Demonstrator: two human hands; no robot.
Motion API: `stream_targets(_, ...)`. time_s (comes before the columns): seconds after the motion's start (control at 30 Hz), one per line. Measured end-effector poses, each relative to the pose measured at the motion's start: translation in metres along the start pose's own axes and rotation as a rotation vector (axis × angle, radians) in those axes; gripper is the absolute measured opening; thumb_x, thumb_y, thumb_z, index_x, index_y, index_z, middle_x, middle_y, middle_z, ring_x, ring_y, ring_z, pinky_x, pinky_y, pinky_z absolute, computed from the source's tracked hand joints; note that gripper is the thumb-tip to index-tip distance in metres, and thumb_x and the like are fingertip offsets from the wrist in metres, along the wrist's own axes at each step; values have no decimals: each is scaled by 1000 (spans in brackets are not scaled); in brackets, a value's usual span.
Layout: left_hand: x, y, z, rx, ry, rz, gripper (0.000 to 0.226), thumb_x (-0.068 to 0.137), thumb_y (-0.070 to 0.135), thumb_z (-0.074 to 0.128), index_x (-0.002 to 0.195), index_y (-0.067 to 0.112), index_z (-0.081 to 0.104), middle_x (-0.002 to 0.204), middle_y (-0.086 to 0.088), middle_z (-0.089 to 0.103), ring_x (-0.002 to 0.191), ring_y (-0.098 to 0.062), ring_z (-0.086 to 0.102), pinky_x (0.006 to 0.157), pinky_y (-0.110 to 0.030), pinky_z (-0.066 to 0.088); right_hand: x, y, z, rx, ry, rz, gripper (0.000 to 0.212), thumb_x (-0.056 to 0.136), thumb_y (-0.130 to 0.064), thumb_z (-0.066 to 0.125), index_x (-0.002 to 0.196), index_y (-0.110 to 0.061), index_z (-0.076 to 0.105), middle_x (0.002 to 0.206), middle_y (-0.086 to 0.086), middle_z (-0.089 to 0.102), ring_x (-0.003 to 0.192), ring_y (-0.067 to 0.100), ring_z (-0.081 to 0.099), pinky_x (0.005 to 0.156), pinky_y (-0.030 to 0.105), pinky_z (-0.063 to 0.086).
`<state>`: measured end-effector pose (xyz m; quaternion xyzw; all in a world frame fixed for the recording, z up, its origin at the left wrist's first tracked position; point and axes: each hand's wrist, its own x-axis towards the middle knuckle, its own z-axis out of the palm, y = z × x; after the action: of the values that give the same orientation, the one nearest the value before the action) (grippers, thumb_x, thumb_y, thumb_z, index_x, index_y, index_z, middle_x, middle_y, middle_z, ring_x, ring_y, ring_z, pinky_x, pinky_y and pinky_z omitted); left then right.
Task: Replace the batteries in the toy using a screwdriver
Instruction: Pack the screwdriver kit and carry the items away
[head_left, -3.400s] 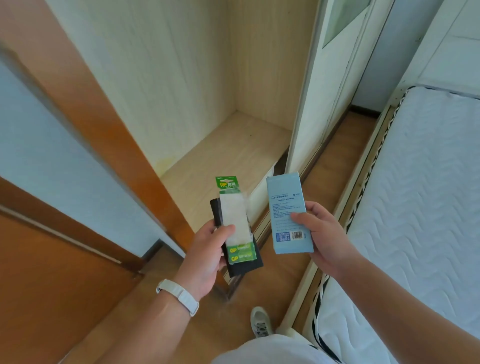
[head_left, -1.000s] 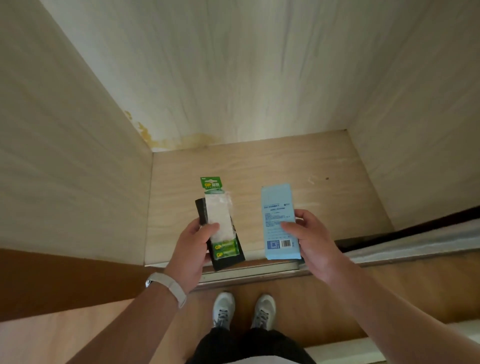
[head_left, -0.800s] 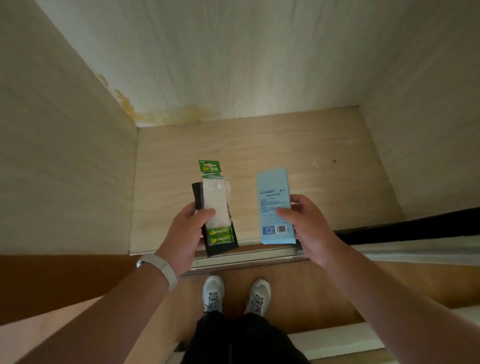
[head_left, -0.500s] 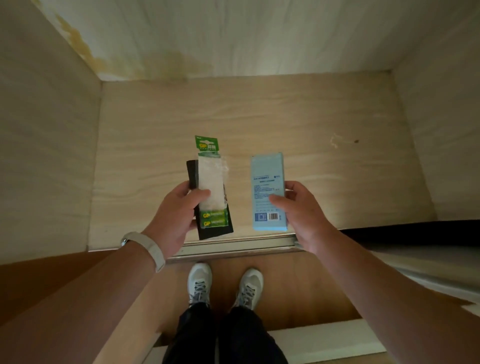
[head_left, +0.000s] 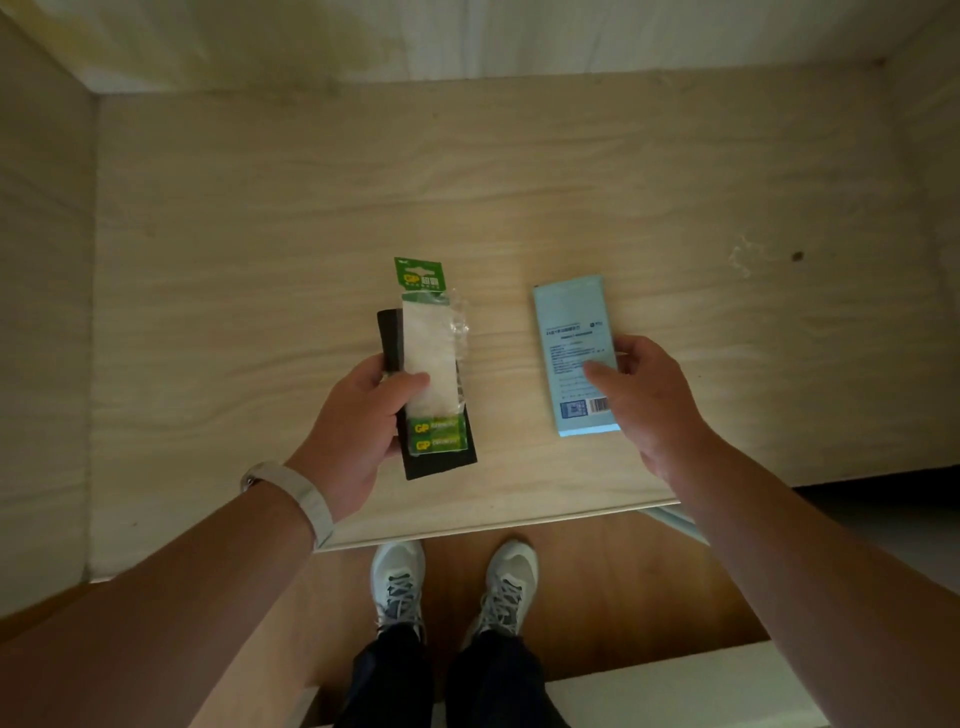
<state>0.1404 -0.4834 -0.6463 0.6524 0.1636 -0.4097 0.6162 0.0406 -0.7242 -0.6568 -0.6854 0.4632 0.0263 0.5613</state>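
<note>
A: Where are the batteries?
B: The left hand (head_left: 358, 421) grips a green battery pack (head_left: 431, 364) stacked on a flat black item (head_left: 390, 338). The right hand (head_left: 644, 400) pinches a pale blue box (head_left: 574, 338). Both are above a wooden shelf (head_left: 260, 260).
A: How should they be set down?
B: Likely flat and apart, away from the front edge. Cupboard walls (head_left: 47, 312) flank the shelf. No toy is recognisable.

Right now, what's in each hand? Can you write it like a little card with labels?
left hand: grips a GP battery pack stacked on a flat black object
batteries seen: two green batteries at the pack's near end
right hand: holds a light blue box, barcode side up
underneath: wooden cupboard floor
left wrist: white wristband
screwdriver: not in view
toy: cannot tell whether the black object is it
</note>
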Motion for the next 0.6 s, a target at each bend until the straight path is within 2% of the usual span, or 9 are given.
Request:
stream_targets(0.03,3,0,0,-3,-6,-3,27,95,13,60,119,22,69,108,-5,77,94,-24,75,75,-41,60,2,0,-1,-49,37,-17,23,86,-15,68,106,-26,63,92,-8,71,75,6,71,57,18,50)
stream_targets(0.13,8,0,1,-9,-26,-6,27,95,15,61,119,22,69,109,-4,77,93,-22,75,70,-37,60,5,1,0,-185,121,-45,15,82,-23,68,92,-30,60,82,-12,68,74,6,68,60,25,50)
stream_targets(0.23,12,3,3,1,-40,-6,25,94,15,61,116,22,70,107,-4,77,89,-20,76,67,-34,59,5,3,3,-298,160,-80,12,81,-25,69,91,-23,63,77,-13,66,68,3,66,47,14,41)
stream_targets(0.3,12,4,2,5,-49,-7,24,94,15,61,116,23,70,107,-4,77,90,-21,76,68,-35,59,2,4,4,-331,177,-87,16,83,-26,68,96,-17,65,83,-8,70,67,2,64,42,8,39)
stream_targets(0.37,12,6,1,-2,-55,-9,24,95,15,61,116,22,69,106,-4,77,90,-21,76,66,-33,59,-6,4,7,-394,217,-122,24,86,-29,66,104,-13,64,96,0,68,79,12,66,50,9,42)
stream_targets(0.43,10,8,-1,-9,-58,-8,24,95,14,61,116,22,69,106,-4,77,90,-21,76,65,-32,59,-21,1,11,-476,269,-214,31,88,-30,65,114,-14,58,109,1,59,98,20,60,73,26,52)
stream_targets(0.47,8,9,-1,-13,-64,-7,25,95,14,61,117,22,69,106,-4,77,90,-21,76,66,-32,59,-29,-2,15,-493,292,-270,33,88,-28,65,118,-15,56,111,1,56,103,21,57,80,34,52)
stream_targets(0.5,6,11,-1,-18,-73,-4,25,95,14,61,118,21,68,106,-4,77,90,-21,76,66,-33,59,-38,-7,20,-482,299,-310,34,88,-28,65,119,-16,55,111,0,55,103,20,56,83,36,52)
stream_targets(0.6,-1,14,-3,-43,-93,17,27,95,14,61,120,21,68,107,-4,77,90,-21,76,67,-33,59,-57,-25,38,-295,123,-231,29,87,-35,64,114,-29,54,101,-11,58,91,3,58,71,17,43)
